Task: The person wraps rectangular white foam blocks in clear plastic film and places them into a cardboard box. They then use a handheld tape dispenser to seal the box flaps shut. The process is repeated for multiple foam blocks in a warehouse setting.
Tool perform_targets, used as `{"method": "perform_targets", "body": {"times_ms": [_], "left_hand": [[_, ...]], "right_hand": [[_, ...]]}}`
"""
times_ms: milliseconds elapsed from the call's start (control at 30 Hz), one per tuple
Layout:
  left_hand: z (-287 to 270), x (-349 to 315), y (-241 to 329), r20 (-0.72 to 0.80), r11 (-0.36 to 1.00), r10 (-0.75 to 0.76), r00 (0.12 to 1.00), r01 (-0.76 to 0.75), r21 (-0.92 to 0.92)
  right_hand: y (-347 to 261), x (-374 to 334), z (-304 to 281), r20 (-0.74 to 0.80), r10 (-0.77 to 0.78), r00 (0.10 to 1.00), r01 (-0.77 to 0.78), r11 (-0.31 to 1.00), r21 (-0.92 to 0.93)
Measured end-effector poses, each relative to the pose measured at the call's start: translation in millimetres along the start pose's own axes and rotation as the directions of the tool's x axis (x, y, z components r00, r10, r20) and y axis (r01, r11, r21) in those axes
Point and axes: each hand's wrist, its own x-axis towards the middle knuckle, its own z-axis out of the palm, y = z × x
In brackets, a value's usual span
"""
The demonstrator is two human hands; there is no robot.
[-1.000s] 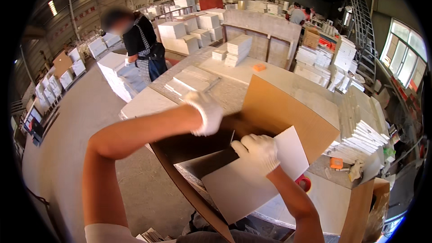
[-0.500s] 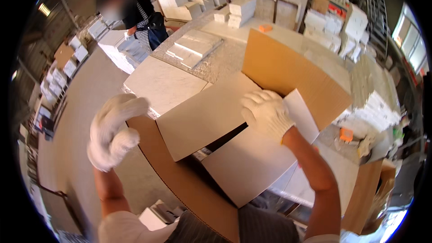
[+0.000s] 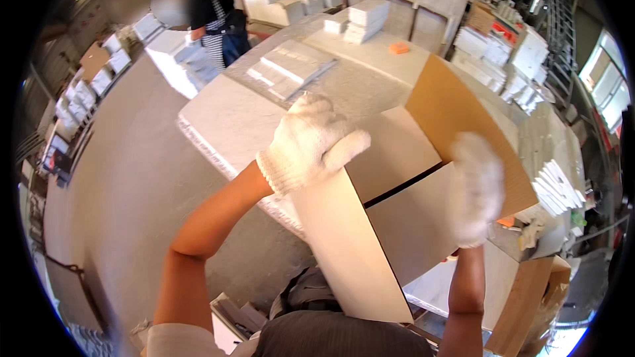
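Note:
An open cardboard box [image 3: 370, 238] stands in front of me on the pale stone-topped table [image 3: 225, 116]. Its two pale inner flaps lie folded in, with a narrow dark gap between them. The far brown flap [image 3: 456, 125] stands up, and the near long flap is tilted up over the inner ones. My left hand [image 3: 311, 142], in a white knitted glove, is closed around that near flap's far end, its thumb over the edge; its fingertips are hidden. My right hand [image 3: 475, 188], gloved too, is at the box's right side, its fingers smeared by motion.
Flat stone pieces [image 3: 291, 69] lie farther back on the table, near stacked white blocks [image 3: 365, 21] and a small orange item [image 3: 399, 47]. Another person [image 3: 221, 20] stands at the far left. Another open carton [image 3: 526, 297] sits at lower right.
My left hand has moved right onto the near flap, which has swung up and inward. My right hand has left the inner flaps and moved right. The inner flaps lie closer together.

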Motion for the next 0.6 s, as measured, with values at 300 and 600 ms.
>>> {"method": "perform_targets", "body": {"times_ms": [300, 600], "left_hand": [[133.3, -1.2, -2.7, -0.04, 0.98, -0.171, 0.984, 0.166, -0.109], [135.6, 3.4, -44.8, 0.065, 0.842, -0.522, 0.851, 0.502, 0.197]], "right_hand": [[187.0, -81.5, -165.5, 0.552, 0.462, 0.695, -0.596, 0.799, 0.083], [5.4, -65.2, 16.2, 0.584, 0.183, 0.791, -0.104, 0.98, -0.167]]}}
